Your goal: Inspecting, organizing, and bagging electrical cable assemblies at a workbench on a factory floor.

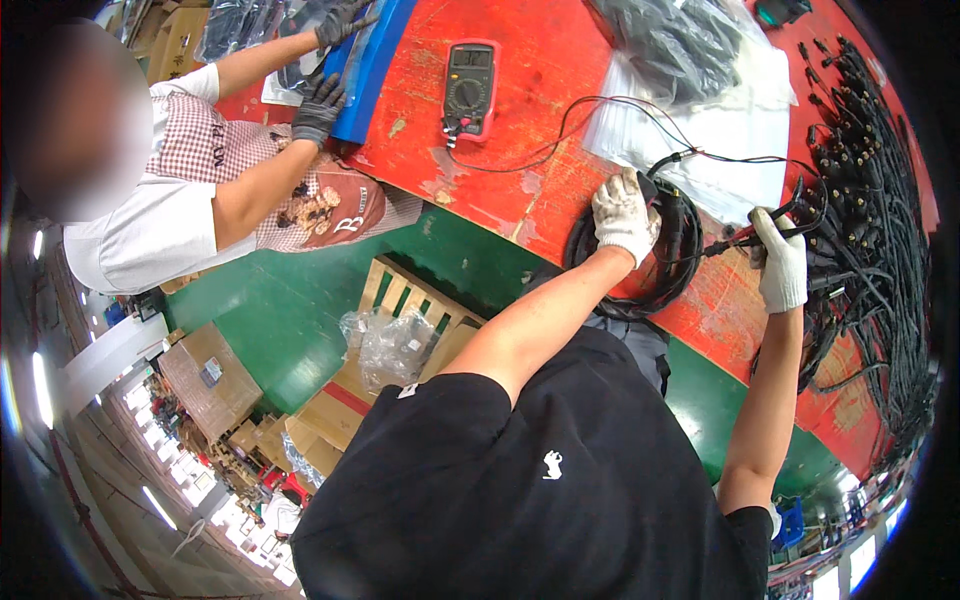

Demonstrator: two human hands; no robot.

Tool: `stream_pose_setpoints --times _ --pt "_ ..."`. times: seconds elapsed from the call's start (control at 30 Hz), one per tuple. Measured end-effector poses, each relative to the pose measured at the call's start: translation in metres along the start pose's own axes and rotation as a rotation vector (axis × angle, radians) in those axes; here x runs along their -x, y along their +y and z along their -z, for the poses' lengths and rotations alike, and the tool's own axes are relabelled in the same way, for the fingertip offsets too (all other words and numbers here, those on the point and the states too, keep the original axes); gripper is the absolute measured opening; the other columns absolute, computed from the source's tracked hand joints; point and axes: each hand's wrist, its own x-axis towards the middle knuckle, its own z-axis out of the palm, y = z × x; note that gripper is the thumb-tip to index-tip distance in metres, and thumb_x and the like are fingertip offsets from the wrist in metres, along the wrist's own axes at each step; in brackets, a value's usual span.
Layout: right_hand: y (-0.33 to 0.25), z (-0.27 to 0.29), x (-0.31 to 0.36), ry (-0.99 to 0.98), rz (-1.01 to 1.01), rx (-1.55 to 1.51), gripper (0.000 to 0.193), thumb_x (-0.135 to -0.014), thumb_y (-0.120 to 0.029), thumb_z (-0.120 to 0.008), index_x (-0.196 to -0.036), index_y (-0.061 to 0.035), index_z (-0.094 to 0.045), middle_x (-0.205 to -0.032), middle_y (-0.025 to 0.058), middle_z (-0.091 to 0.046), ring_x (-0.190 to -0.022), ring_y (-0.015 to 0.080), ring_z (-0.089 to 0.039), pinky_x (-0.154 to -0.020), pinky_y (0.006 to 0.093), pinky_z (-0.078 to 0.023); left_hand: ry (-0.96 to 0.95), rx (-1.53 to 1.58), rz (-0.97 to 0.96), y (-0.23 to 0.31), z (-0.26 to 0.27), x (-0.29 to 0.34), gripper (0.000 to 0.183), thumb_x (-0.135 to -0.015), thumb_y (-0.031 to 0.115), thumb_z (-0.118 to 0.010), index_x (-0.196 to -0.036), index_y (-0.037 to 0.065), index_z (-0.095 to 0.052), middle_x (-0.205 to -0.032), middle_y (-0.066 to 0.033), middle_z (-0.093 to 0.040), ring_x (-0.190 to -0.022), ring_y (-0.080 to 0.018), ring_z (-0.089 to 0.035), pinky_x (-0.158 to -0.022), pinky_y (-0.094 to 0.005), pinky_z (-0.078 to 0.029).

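My left hand (627, 215), in a white knit glove, is closed around a dark connector (648, 187) at the top of a coiled black cable (685, 240). The coil lies near the table's edge, under that hand. To its right, my right hand (780, 258), also gloved, pinches a thin black cable end; a bit of red shows beside the fingers. The fingertips partly hide what is held. A red and dark grey multimeter (470, 90) lies on the table to the left. Its thin black test leads (575, 125) run across toward my hands.
Many black cables with connectors (865, 190) are heaped along the right side of the worn red table (530, 60). Clear plastic bags (690, 110) lie at the far side. At left, a person in grey gloves (318, 110) handles a blue item (375, 70). Cartons (330, 425) stand below.
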Motion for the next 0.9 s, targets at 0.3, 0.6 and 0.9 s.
stream_pose_setpoints --times 0.3,0.6,0.9 --pt "0.0029 0.0005 -0.0008 -0.013 0.009 -0.019 0.022 -0.097 -0.024 -0.067 -0.104 -0.0029 -0.071 -0.071 -0.0025 -0.064 -0.051 0.0020 -0.046 -0.046 0.0201 -0.035 0.001 0.014 -0.005 0.0002 0.0002 0.0004 0.088 -0.080 0.039 -0.073 -0.148 -0.001 -0.034 -0.131 -0.0208 -0.051 -0.124 -0.0381 -0.048 -0.110 -0.0496 -0.035" --pt "-0.0020 -0.0022 0.0041 -0.015 -0.003 -0.011 0.022 -0.097 -0.025 -0.067 -0.101 -0.0037 -0.071 -0.069 -0.0040 -0.061 -0.051 0.0021 -0.046 -0.047 0.0201 -0.035 0.001 0.028 -0.003 0.0000 0.0007 0.0018 0.088 -0.079 0.039 -0.075 -0.148 0.000 -0.035 -0.131 -0.0206 -0.051 -0.124 -0.0380 -0.048 -0.109 -0.0497 -0.035" --pt "-0.0018 -0.0020 0.0068 0.011 -0.013 -0.011 0.021 -0.097 -0.026 -0.068 -0.100 -0.0055 -0.071 -0.071 -0.0034 -0.063 -0.052 0.0026 -0.047 -0.048 0.0204 -0.035 -0.011 0.045 -0.007 0.0023 0.0068 0.0013 0.088 -0.079 0.037 -0.075 -0.148 0.000 -0.036 -0.132 -0.0213 -0.051 -0.125 -0.0383 -0.048 -0.110 -0.0493 -0.035"
